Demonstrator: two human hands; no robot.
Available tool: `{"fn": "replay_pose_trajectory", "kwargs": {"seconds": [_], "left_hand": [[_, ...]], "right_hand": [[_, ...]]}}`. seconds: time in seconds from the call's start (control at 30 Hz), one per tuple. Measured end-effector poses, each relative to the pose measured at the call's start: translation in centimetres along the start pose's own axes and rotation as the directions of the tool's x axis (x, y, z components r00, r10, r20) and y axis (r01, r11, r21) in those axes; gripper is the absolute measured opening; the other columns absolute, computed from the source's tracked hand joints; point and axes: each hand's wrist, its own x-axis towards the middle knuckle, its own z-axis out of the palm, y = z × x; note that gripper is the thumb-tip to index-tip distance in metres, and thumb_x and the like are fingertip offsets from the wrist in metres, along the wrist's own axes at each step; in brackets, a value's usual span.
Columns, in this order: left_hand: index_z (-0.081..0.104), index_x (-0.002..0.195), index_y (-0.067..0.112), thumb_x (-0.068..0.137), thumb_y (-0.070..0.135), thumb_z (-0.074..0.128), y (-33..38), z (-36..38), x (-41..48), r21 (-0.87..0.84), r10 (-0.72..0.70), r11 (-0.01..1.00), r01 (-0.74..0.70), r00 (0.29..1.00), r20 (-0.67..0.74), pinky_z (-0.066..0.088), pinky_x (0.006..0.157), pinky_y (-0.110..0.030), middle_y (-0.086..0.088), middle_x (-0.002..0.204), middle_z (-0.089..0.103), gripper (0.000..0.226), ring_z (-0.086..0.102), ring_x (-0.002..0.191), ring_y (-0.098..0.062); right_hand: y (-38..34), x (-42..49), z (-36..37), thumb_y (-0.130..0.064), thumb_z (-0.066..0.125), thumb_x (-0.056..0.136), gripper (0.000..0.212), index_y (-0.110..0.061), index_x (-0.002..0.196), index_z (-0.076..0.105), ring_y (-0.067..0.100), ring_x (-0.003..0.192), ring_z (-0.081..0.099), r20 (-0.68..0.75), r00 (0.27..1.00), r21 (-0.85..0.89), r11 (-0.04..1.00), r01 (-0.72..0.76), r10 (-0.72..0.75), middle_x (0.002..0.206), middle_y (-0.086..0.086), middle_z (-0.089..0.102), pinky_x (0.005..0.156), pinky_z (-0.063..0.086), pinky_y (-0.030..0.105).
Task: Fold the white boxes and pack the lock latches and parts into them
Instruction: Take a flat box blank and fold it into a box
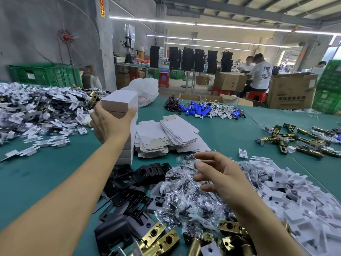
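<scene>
Grips a folded white box [120, 101] in left hand [108, 122], fingers clamped on both sides of it, upper centre-left of frame, on top of a stack of folded boxes [129, 145] standing on the green surface [46, 172]. Holds right hand [219, 174] over the clear screw bags [184, 200] at lower centre, fingers spread and slack, grasping nothing; cannot tell whether touching the bags. Shows flat box blanks [166, 137] in two heaps just right of the stack. Shows black plates [132, 183] piled left of the bags and brass latches [160, 237] along the bottom edge, with more latches at right edge. Shows white inserts [295, 196] heaped at lower right and again at upper left, and blue batteries [199, 109] at upper centre, well apart from both hands.
</scene>
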Motion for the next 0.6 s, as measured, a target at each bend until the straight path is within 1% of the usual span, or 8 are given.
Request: {"fn": "replay_pose_trajectory", "kwargs": {"seconds": [0.13, 0.27, 0.33, 0.37, 0.4, 0.47, 0.53, 0.6], "left_hand": [[0.037, 0.146, 0.016, 0.067, 0.050, 0.084, -0.6, -0.3, -2.1, -0.007, 0.152, 0.988, -0.156, 0.974, -0.165, 0.036, 0.098, -0.042, -0.014, 0.141, 0.040, 0.098, 0.041, 0.129, -0.031], [0.059, 0.108, 0.011, 0.080, 0.027, 0.073, -1.0, -0.4, -5.2, -0.024, 0.405, 0.903, -0.430, 0.866, -0.295, 0.033, 0.083, -0.034, -0.014, 0.110, 0.055, 0.035, 0.052, 0.104, -0.032], [0.060, 0.090, 0.012, 0.086, 0.012, 0.069, -1.3, 0.0, -6.6, -0.096, 0.585, 0.796, -0.597, 0.800, -0.132, 0.043, 0.073, -0.035, -0.007, 0.088, 0.059, 0.009, 0.054, 0.083, -0.025], [0.059, 0.088, 0.015, 0.087, 0.008, 0.068, -1.5, 0.3, -7.3, -0.134, 0.629, 0.772, -0.622, 0.777, 0.019, 0.047, 0.068, -0.034, -0.001, 0.084, 0.059, 0.012, 0.054, 0.078, -0.020], [0.058, 0.089, 0.019, 0.088, 0.009, 0.068, -1.7, 0.7, -7.8, -0.149, 0.622, 0.783, -0.604, 0.758, 0.194, 0.051, 0.069, -0.034, 0.003, 0.084, 0.059, 0.015, 0.056, 0.078, -0.017], [0.057, 0.104, 0.022, 0.089, 0.020, 0.068, -2.2, 2.1, -8.5, -0.056, 0.431, 0.884, -0.464, 0.763, 0.482, 0.051, 0.087, -0.036, 0.001, 0.102, 0.059, 0.019, 0.059, 0.100, -0.022], [0.047, 0.132, 0.021, 0.087, 0.033, 0.069, -2.4, 3.5, -8.6, 0.146, 0.121, 0.957, -0.251, 0.802, 0.586, 0.039, 0.103, -0.038, -0.008, 0.133, 0.047, 0.052, 0.046, 0.126, -0.030], [0.028, 0.148, 0.021, 0.086, 0.039, 0.070, -2.2, 4.4, -8.5, 0.245, -0.122, 0.969, -0.026, 0.812, 0.570, 0.035, 0.107, -0.041, -0.015, 0.150, 0.033, 0.077, 0.035, 0.135, -0.037]], "right_hand": [[0.0, 0.0, 0.1, -0.029, 0.064, 0.093, 0.014, -0.033, 0.105, 0.068, 0.009, 0.081, 0.071, -0.004, 1.000, -0.010, 1.000, -0.004, 0.004, 0.092, -0.015, 0.071, 0.067, 0.052, 0.023], [0.0, 0.1, 0.0, -0.028, 0.064, 0.093, 0.013, -0.033, 0.105, 0.068, 0.009, 0.080, 0.071, -0.002, 1.000, -0.005, 1.000, -0.009, 0.009, 0.092, -0.015, 0.071, 0.065, 0.052, 0.020], [0.0, 0.0, 0.1, -0.028, 0.064, 0.093, 0.014, -0.033, 0.105, 0.068, 0.009, 0.080, 0.071, 0.002, 1.000, -0.009, 1.000, -0.010, 0.010, 0.092, -0.015, 0.071, 0.065, 0.053, 0.020], [-0.1, -0.1, 0.1, -0.027, 0.064, 0.093, 0.014, -0.032, 0.106, 0.068, 0.009, 0.080, 0.071, 0.003, 1.000, -0.010, 1.000, -0.010, 0.010, 0.092, -0.016, 0.071, 0.065, 0.053, 0.021], [-0.1, -0.1, 0.1, -0.027, 0.064, 0.093, 0.015, -0.032, 0.106, 0.068, 0.009, 0.079, 0.071, 0.003, 1.000, -0.010, 1.000, -0.010, 0.010, 0.092, -0.016, 0.071, 0.066, 0.054, 0.022], [-0.1, -0.1, 0.1, -0.026, 0.064, 0.093, 0.014, -0.032, 0.106, 0.068, 0.010, 0.079, 0.070, -0.004, 1.000, -0.004, 1.000, -0.008, 0.008, 0.093, -0.015, 0.071, 0.068, 0.056, 0.024], [-0.1, -0.1, -0.1, -0.025, 0.065, 0.093, 0.014, -0.031, 0.105, 0.069, 0.011, 0.079, 0.071, -0.013, 1.000, 0.007, 1.000, -0.009, 0.009, 0.093, -0.012, 0.071, 0.069, 0.057, 0.027], [-0.1, -0.1, -0.2, -0.025, 0.065, 0.093, 0.014, -0.032, 0.104, 0.069, 0.010, 0.078, 0.071, -0.019, 1.000, 0.016, 1.000, -0.008, 0.009, 0.093, -0.012, 0.072, 0.069, 0.057, 0.027]]}}
